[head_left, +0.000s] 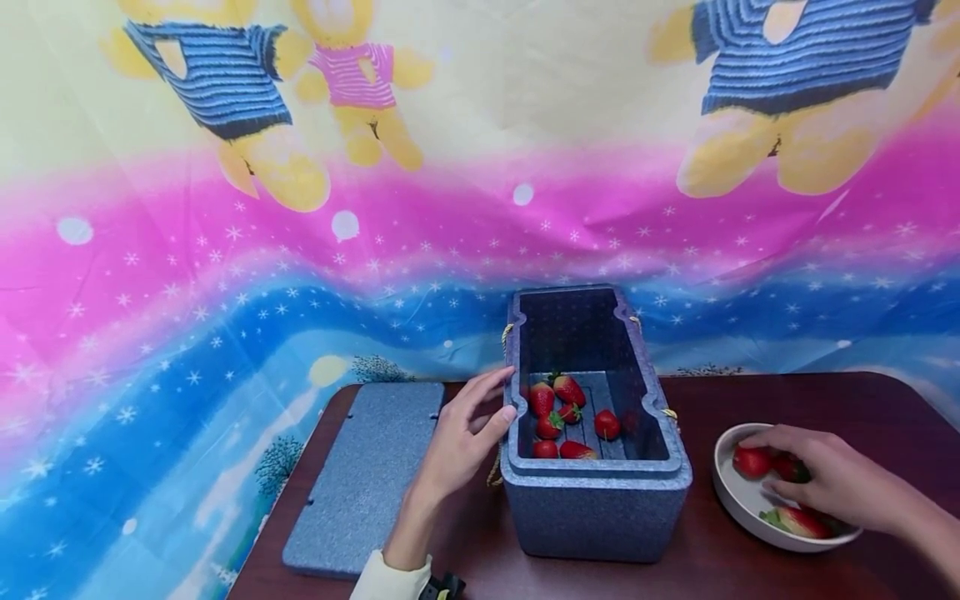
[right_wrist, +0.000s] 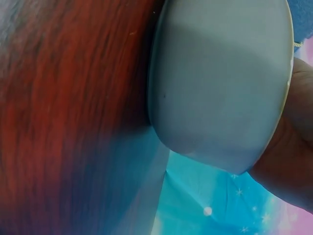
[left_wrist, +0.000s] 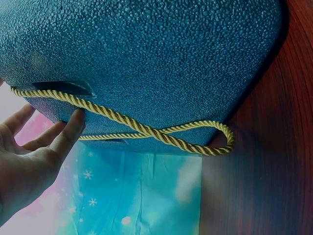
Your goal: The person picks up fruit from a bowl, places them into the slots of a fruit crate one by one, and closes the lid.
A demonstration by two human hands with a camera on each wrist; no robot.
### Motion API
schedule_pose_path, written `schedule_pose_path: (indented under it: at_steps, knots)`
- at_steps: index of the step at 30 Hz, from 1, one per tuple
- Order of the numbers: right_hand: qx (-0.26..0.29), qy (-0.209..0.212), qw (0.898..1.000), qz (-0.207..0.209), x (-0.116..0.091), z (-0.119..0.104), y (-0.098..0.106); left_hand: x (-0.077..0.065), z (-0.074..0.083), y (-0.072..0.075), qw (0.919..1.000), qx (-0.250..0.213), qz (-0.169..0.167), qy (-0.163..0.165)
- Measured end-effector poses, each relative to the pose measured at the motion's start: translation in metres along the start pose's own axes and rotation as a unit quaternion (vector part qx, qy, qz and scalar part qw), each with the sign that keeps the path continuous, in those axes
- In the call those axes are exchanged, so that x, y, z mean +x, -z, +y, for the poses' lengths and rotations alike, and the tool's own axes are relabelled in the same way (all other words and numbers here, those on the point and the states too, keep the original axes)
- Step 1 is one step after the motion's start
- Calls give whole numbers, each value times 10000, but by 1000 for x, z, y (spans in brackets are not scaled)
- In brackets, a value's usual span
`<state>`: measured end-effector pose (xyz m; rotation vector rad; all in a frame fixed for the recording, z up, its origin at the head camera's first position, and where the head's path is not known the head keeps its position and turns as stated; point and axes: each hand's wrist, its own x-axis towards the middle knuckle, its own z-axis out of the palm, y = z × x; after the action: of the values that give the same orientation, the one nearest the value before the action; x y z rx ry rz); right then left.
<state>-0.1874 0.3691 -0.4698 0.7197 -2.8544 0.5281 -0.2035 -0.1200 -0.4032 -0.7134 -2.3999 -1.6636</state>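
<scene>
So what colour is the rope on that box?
The rope on the box is twisted gold; the left wrist view shows it best.

Bright head view, dimmer, softer wrist views

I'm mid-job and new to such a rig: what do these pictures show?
No machine: a person works bare-handed. The wide picture comes from a head camera looking down; the left wrist camera shows the box and its rope, the right one the bowl. On the table, the open box holds strawberries, its lid lies beside it, and the bowl holds more. The left hand touches the box; the right hand is in the bowl; whether it grips a strawberry is unclear.
</scene>
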Motion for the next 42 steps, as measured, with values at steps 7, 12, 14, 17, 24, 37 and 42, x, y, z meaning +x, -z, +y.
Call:
schedule_pose_path:
  at_steps: [7, 12, 14, 17, 24, 37, 42]
  knots:
    - [160, 217, 9992, -310, 6, -4, -3, 0, 0, 1, 10000, 8, -11, 42]
    - [194, 159, 9987, -438, 7, -5, -5, 0, 0, 1, 10000, -28, -21, -3]
    - [227, 110, 9985, -477, 7, -5, -6, 0, 0, 1, 10000, -43, -22, -4]
    - [282, 146, 9988, -376, 7, -6, -7, 0, 0, 1, 10000, -61, -13, -3]
    - [253, 290, 9992, 107, 5, -8, -7, 0, 1, 1, 10000, -69, -11, 6]
    - [-530, 231, 9898, 1301, 10, -5, 37, 1, -1, 0, 10000, 0, -21, 35]
    - [-671, 212, 9869, 1448, 12, -8, 47, 0, -1, 1, 10000, -21, -20, -6]
